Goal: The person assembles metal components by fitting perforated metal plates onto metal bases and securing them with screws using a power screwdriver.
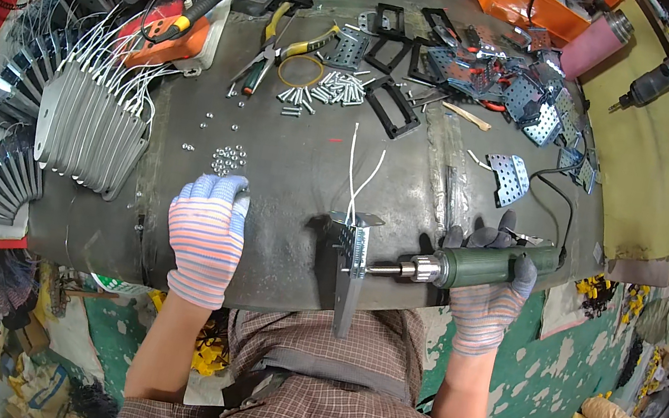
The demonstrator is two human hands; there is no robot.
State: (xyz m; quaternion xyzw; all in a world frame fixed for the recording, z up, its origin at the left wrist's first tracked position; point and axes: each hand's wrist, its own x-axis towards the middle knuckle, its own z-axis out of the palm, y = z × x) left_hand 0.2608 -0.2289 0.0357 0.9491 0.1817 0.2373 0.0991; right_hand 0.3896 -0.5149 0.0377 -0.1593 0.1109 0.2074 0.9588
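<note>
- While the grey metal part (pixel 347 296) hangs off the near side of the table (pixel 281 244), long axis near-to-far, the green driver (pixel 478 267) points left at it.
- Right hand (pixel 482 316) is wrapped round that driver.
- Left hand (pixel 207 228) is half-curled near the nuts (pixel 229 159), can't tell if holding any.

Two gloved hands (pixel 207 233) (pixel 478 318), one green power tool (pixel 478 267)

Power screwdriver (pixel 483 266) right of plate (pixel 348 292); on table (pixel 292 202), nuts (pixel 228 160) left, screws (pixel 336 91) behind-right of nuts.

no legible text, no readable labels, numbers or signs
</note>
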